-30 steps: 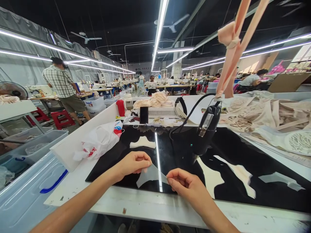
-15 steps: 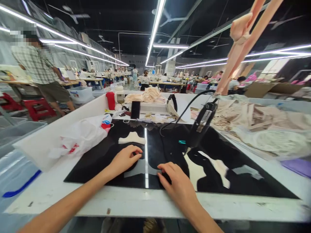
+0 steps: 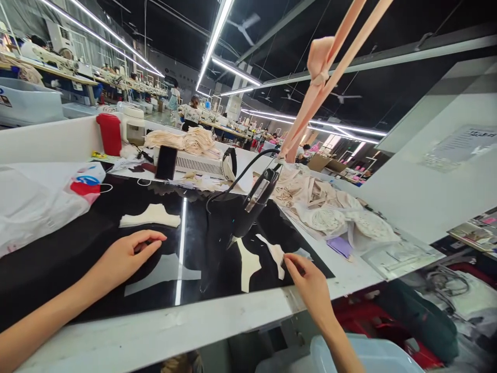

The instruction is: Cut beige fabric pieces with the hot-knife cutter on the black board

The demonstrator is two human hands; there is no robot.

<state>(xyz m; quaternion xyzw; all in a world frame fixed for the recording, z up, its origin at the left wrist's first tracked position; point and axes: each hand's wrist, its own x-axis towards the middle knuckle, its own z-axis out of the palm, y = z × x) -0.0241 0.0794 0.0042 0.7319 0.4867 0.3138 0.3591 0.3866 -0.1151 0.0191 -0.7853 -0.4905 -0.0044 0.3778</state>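
Note:
My left hand [image 3: 130, 254] hovers over the black board [image 3: 217, 233], fingers slightly bent and thumb apart, holding nothing. Beside it lies a translucent grey curved piece [image 3: 163, 274], with a cream fabric piece [image 3: 151, 215] behind. My right hand [image 3: 310, 282] has thumb and fingertips pinched at the right edge of a narrow white fabric piece [image 3: 275, 253]. A grey translucent piece [image 3: 303, 253] is partly hidden behind that hand. Between the hands, a black handheld tool [image 3: 254, 202] hangs tip-down from peach straps, over another cream piece [image 3: 248, 264].
A white plastic bag [image 3: 46, 202] lies at the left. At the back are a red container [image 3: 110, 134], a phone [image 3: 166, 162] and stacked peach fabric [image 3: 194, 141]. Beige fabric [image 3: 310, 191] is heaped at the right, near a purple piece [image 3: 339, 247].
The view has turned to the right. My right hand has left the grey piece in the middle and moved right to the narrow white piece. My left hand stays near that grey piece.

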